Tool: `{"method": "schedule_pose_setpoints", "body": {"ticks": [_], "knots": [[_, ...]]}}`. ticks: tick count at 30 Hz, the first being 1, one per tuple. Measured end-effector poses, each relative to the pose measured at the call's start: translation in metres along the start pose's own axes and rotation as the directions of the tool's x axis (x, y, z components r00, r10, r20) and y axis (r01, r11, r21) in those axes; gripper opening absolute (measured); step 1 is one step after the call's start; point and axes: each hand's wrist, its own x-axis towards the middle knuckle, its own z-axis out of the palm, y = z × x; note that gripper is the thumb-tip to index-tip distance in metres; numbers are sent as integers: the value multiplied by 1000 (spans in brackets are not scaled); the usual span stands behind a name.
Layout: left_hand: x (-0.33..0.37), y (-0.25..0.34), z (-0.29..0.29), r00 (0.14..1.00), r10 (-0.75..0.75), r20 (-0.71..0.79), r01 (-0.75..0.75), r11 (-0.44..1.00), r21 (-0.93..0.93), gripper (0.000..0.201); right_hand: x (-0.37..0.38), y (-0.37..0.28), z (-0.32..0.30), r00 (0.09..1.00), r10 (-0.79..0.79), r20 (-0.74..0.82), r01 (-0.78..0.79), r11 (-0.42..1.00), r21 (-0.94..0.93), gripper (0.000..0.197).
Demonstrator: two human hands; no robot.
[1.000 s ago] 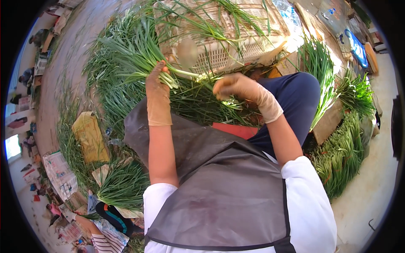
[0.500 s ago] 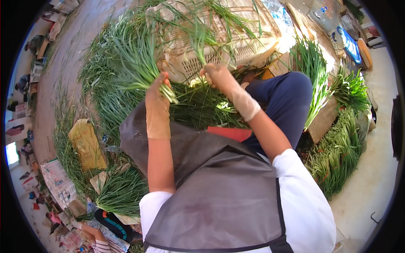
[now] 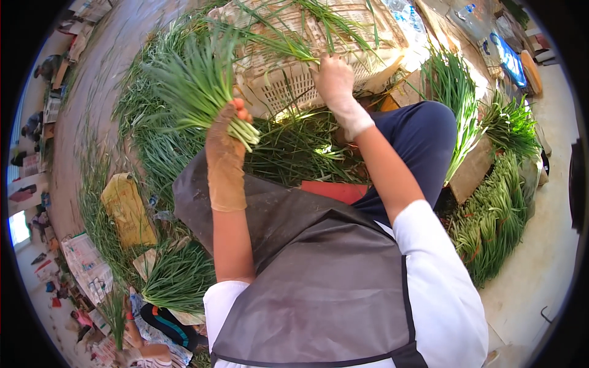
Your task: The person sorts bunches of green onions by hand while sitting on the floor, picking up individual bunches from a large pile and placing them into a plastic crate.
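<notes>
My left hand (image 3: pixel 226 138), in a tan glove with bare fingertips, is closed around a bunch of garlic chives (image 3: pixel 199 92). The pale cut ends stick out to the right below my fingers, and the green leaves fan up and to the left. My right hand (image 3: pixel 336 80), in a pale glove, is closed at the front edge of an upturned plastic crate (image 3: pixel 279 92). Between its fingers are the ends of a few chive stalks (image 3: pixel 288 46) whose leaves lie across the crate. A thick heap of loose chives (image 3: pixel 147 135) surrounds the crate's left side.
Sorted chive bunches (image 3: pixel 491 214) lie at the right, beyond my bent knee (image 3: pixel 417 135). A yellow sack (image 3: pixel 127 208) and another chive pile (image 3: pixel 178 276) are on the left. At the lower left a co-worker's arm (image 3: pixel 147 354) holds up chives. Plastic bottles (image 3: pixel 408 18) stand behind the crate.
My right hand has moved right and up to the crate's edge, and its stalks now lie over the crate. The left-hand bunch has tilted more upright. The co-worker has raised a bunch.
</notes>
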Motion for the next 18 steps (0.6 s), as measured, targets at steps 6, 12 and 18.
{"method": "schedule_pose_setpoints", "body": {"ticks": [6,12,18], "knots": [[10,23,29,984,161,74,-161,987,-10,23,41,14,10,969,120,217,-238,696,677,20],[47,-16,-5,998,-54,37,56,996,-62,39,39,48,-11,907,163,388,-396,17,918,15],[48,-18,-21,991,-124,-54,113,979,-172,31,52,53,-53,982,-13,189,-182,201,962,24]]}}
